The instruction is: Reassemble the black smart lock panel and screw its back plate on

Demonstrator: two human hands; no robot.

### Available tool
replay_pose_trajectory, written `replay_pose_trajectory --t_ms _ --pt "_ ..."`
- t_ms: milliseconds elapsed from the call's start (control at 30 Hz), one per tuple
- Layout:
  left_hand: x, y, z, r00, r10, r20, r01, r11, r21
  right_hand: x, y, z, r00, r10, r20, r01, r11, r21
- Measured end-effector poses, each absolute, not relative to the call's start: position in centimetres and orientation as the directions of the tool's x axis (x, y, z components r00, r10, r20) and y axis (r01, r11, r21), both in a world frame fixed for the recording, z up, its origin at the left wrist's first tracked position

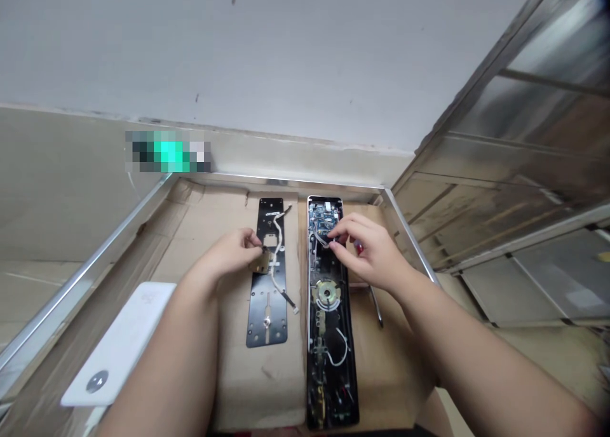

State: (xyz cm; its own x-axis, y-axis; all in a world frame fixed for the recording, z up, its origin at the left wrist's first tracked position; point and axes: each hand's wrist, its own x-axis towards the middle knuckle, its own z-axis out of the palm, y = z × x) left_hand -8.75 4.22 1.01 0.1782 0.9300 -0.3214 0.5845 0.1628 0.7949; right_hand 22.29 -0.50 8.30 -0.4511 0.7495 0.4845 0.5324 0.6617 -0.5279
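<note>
Head view: our left grip point(238, 251) held a small plate point(260, 264); our right grip point(372, 246) pinched thin wires point(319, 238), which needed gentle handling.

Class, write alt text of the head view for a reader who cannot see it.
The left hand holds a small brass-coloured part over a black plate; the right hand is at wires in an open black housing on cardboard.

Brown cardboard point(257, 386) covers the table, with a shiny metal rim point(281, 182) around it. A long black case point(328, 265) lies open on the cardboard. Left of the case is a flat black plate point(260, 297), and farther left is a white panel point(126, 342). A thin metal tool point(376, 307) lies just right of the case.
</note>
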Motion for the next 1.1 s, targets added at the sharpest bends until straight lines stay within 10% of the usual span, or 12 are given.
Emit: replay_pose_trajectory --t_ms 767,1100 --pt "-7.6 4.9 0.5 0.113 0.994 -0.003 0.592 -0.065 0.803 24.3 0.8 8.1 -0.233 0.886 0.402 0.591 0.457 -0.665" --pt "-7.0 4.3 0.7 0.324 0.93 -0.174 0.549 -0.035 0.835 25.3 2.1 7.2 -0.068 0.945 0.321 0.574 0.3 -0.762"
